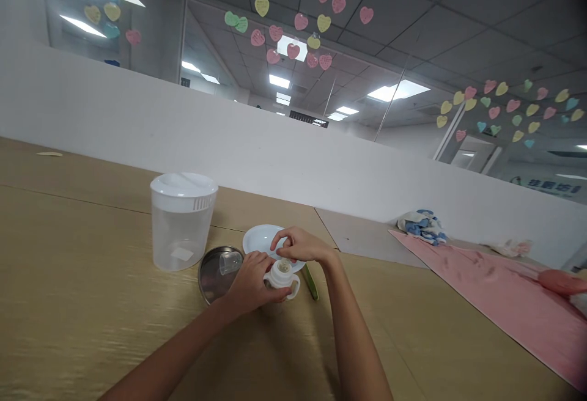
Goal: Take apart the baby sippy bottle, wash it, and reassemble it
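My left hand (251,283) is closed around a white two-handled baby bottle (277,277), its open top tilted up and showing something pale yellowish inside. Just above that mouth is my right hand (300,246), thumb and fingers curled together; whatever they pinch, if anything, is too small to make out. Behind both hands sits a white plate (257,236), partly covered by them. A round metal tray (211,282) lies to the left with a small clear plastic cup (230,261) in it. A long green object (310,283) rests right of the bottle.
A translucent bucket (180,230) with a white lid stands on the table (92,279) at back left. At the right lies a pink cloth (495,285), with a crumpled blue and white cloth (422,227) near the low white wall (257,153).
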Demonstrator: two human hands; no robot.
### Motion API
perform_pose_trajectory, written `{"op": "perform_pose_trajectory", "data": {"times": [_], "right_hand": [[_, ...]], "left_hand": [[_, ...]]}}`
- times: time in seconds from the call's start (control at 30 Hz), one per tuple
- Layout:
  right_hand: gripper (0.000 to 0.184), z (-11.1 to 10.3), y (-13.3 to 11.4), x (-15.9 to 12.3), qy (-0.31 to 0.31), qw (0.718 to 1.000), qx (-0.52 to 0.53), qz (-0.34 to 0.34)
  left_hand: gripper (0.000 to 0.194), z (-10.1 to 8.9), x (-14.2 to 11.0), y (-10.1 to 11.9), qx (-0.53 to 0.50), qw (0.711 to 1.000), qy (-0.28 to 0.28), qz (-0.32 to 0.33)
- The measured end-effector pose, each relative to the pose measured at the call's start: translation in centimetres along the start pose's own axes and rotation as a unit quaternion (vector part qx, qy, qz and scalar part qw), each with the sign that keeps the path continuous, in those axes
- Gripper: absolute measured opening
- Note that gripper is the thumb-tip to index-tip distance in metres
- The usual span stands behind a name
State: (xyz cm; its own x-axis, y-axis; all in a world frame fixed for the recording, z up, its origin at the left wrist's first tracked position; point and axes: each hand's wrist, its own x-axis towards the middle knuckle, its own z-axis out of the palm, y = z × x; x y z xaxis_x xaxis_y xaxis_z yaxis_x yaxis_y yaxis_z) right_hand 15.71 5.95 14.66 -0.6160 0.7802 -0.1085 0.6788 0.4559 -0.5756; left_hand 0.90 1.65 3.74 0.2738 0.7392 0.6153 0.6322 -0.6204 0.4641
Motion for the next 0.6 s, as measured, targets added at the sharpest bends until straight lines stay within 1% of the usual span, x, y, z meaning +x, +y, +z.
{"op": "perform_pose_trajectory", "data": {"times": [0.07,0.13,0.23,0.3,0.37,0.43,0.5,0.6], "right_hand": [[0.026,-0.2,0.0,-0.2,-0.004,1.000,0.001,0.011],[0.041,-0.4,0.0,-0.5,-0.012,1.000,0.005,0.028],[0.063,-0.2,-0.1,-0.6,-0.042,0.998,-0.010,0.053],[0.070,0.1,-0.4,-0.5,-0.057,0.995,-0.032,0.074],[0.069,0.6,-0.8,-0.3,-0.047,0.992,-0.056,0.103],[0.063,1.0,-1.2,-0.1,-0.019,0.988,-0.079,0.129],[0.054,1.4,-1.4,0.2,0.001,0.985,-0.102,0.140],[0.042,1.6,-1.4,0.4,0.003,0.982,-0.123,0.146]], "left_hand": [[0.046,0.0,0.0,0.0,0.000,1.000,0.002,0.005],[0.045,-0.1,0.0,0.1,0.006,1.000,0.007,0.005],[0.039,-0.1,0.0,0.1,0.010,1.000,0.002,-0.006],[0.038,-0.1,0.1,0.0,0.008,1.000,-0.004,-0.006],[0.041,-0.1,0.1,-0.1,0.010,1.000,-0.006,0.000],[0.044,0.0,0.1,-0.2,0.012,1.000,-0.005,0.003],[0.046,0.1,0.1,-0.3,0.008,1.000,-0.005,0.002],[0.049,0.4,0.0,-0.4,0.001,1.000,-0.015,-0.009]]}}
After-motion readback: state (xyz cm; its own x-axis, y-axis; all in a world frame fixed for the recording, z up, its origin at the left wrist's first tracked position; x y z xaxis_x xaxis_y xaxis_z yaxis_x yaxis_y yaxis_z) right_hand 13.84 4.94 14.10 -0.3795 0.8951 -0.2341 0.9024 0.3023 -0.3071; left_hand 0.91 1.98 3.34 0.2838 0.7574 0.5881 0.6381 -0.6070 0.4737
